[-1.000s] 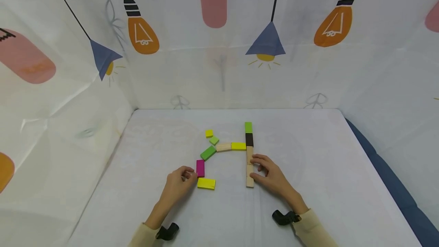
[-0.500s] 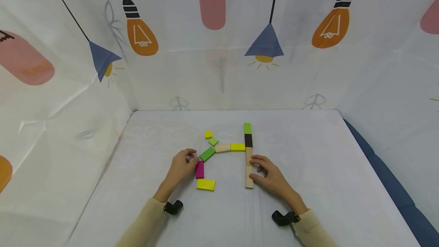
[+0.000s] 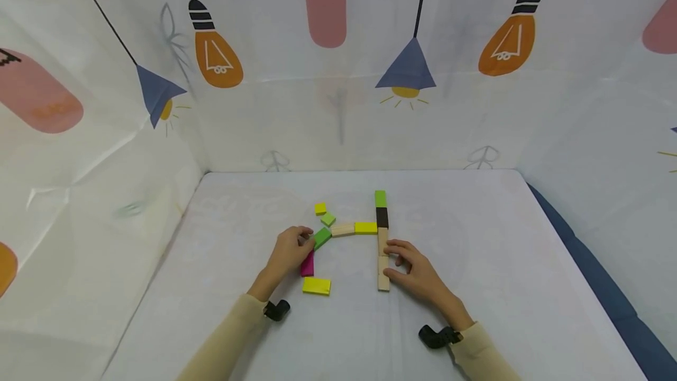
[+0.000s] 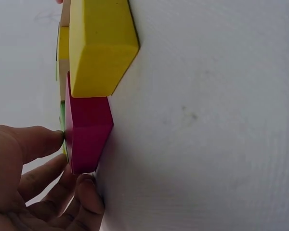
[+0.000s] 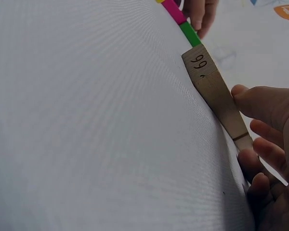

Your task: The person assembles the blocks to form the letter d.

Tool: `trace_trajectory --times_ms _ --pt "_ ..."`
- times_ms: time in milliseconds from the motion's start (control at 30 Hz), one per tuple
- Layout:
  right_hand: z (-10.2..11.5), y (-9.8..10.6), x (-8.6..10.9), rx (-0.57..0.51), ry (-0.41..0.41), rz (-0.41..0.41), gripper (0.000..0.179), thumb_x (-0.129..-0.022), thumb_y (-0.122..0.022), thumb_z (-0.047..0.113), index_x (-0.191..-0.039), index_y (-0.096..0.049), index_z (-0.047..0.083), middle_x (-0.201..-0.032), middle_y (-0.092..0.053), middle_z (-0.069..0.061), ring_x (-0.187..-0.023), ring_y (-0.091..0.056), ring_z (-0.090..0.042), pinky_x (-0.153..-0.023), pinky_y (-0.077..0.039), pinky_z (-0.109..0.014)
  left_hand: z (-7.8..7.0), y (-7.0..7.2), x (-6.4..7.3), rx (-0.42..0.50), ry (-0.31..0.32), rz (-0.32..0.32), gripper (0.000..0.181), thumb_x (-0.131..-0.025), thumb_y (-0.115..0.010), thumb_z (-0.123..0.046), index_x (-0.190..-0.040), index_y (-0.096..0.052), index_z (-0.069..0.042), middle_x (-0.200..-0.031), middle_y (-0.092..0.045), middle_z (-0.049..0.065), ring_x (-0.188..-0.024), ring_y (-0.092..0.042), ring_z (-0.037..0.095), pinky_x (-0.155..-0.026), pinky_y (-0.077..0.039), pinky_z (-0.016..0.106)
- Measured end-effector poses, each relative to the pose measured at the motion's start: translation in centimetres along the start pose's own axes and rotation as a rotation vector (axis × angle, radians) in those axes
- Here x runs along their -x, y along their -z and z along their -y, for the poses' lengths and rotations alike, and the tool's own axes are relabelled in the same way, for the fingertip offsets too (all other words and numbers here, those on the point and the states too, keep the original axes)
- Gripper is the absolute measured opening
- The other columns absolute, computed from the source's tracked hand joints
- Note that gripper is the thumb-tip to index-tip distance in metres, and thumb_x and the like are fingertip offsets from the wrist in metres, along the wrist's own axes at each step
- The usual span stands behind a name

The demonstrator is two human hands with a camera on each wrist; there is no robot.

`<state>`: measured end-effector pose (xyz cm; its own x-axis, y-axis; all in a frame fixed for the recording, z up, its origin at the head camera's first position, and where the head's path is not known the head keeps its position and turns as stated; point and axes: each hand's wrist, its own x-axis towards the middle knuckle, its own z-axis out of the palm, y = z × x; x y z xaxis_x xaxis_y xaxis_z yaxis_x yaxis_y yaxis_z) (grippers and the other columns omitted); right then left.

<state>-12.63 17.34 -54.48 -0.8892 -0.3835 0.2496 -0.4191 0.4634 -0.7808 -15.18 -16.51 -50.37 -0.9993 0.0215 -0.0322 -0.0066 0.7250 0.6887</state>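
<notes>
My left hand (image 3: 290, 250) is at the near-left end of the dark green block (image 3: 322, 237), its thumb and forefinger at that end, which they partly hide. Beneath this hand lies the magenta block (image 3: 307, 265), also large in the left wrist view, with a yellow block (image 3: 317, 286) at its near end. My right hand (image 3: 415, 267) rests beside two plain wooden blocks (image 3: 383, 275) laid end to end. Its thumb touches the side of the nearer one and its forefinger reaches the farther one; the fingers are loosely bent. The right wrist view shows printed marks on a wooden block (image 5: 216, 91).
Beyond the wooden blocks, a black block (image 3: 382, 217) and a light green block (image 3: 380, 199) continue the straight row. A yellow block (image 3: 366, 228) and a wooden block (image 3: 342, 230) branch left from it. Small light green (image 3: 328, 219) and yellow pieces (image 3: 320, 209) lie behind the dark green block.
My left hand has moved away from me and slightly right, from the magenta block's near end up to the dark green block. The right hand stays at the wooden blocks.
</notes>
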Motion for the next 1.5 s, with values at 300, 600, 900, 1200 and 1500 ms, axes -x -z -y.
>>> trace_trajectory --times_ms 300,600,900,1200,1500 --pt "0.01 -0.08 -0.01 0.013 0.024 -0.014 0.044 -0.085 -0.084 0.014 -0.126 -0.070 0.007 -0.139 -0.061 -0.011 -0.089 -0.057 -0.014 -0.069 -0.045 -0.020 -0.43 -0.16 0.28 -0.006 0.033 0.017 0.025 -0.096 -0.072 -0.019 -0.117 -0.074 -0.005 -0.106 -0.069 0.008 -0.084 -0.057 0.018 -0.078 -0.055 0.034" --pt "-0.13 -0.08 0.05 0.017 0.004 -0.004 0.044 -0.085 -0.084 0.015 -0.126 -0.070 0.009 -0.140 -0.061 -0.010 -0.090 -0.057 -0.012 -0.070 -0.045 -0.020 -0.55 -0.15 0.68 -0.007 0.060 0.036 0.025 -0.096 -0.073 -0.020 -0.117 -0.074 -0.007 -0.107 -0.070 0.008 -0.086 -0.059 0.019 -0.083 -0.059 0.036" --pt "-0.05 -0.01 0.03 0.013 -0.003 0.000 0.044 -0.085 -0.084 0.016 -0.127 -0.070 0.009 -0.140 -0.061 -0.009 -0.090 -0.057 -0.012 -0.070 -0.045 -0.020 -0.41 -0.40 0.72 -0.004 0.051 0.019 0.023 -0.095 -0.073 -0.019 -0.114 -0.074 -0.006 -0.103 -0.070 0.008 -0.083 -0.060 0.018 -0.079 -0.059 0.034" --pt "-0.05 -0.06 0.02 0.028 -0.007 0.000 0.044 -0.086 -0.084 0.016 -0.127 -0.070 0.009 -0.140 -0.061 -0.009 -0.090 -0.057 -0.012 -0.071 -0.045 -0.020 -0.51 -0.47 0.69 -0.007 0.051 0.010 0.023 -0.095 -0.073 -0.018 -0.113 -0.075 -0.004 -0.100 -0.071 0.007 -0.080 -0.060 0.017 -0.076 -0.058 0.032" --pt "0.02 -0.18 -0.02 0.034 0.011 -0.019 0.045 -0.084 -0.085 0.014 -0.126 -0.070 0.008 -0.139 -0.062 -0.011 -0.089 -0.057 -0.011 -0.069 -0.045 -0.020 -0.64 -0.38 0.91 0.028 0.052 0.017 0.023 -0.094 -0.073 -0.017 -0.113 -0.075 -0.004 -0.099 -0.070 0.007 -0.078 -0.059 0.016 -0.071 -0.056 0.029"
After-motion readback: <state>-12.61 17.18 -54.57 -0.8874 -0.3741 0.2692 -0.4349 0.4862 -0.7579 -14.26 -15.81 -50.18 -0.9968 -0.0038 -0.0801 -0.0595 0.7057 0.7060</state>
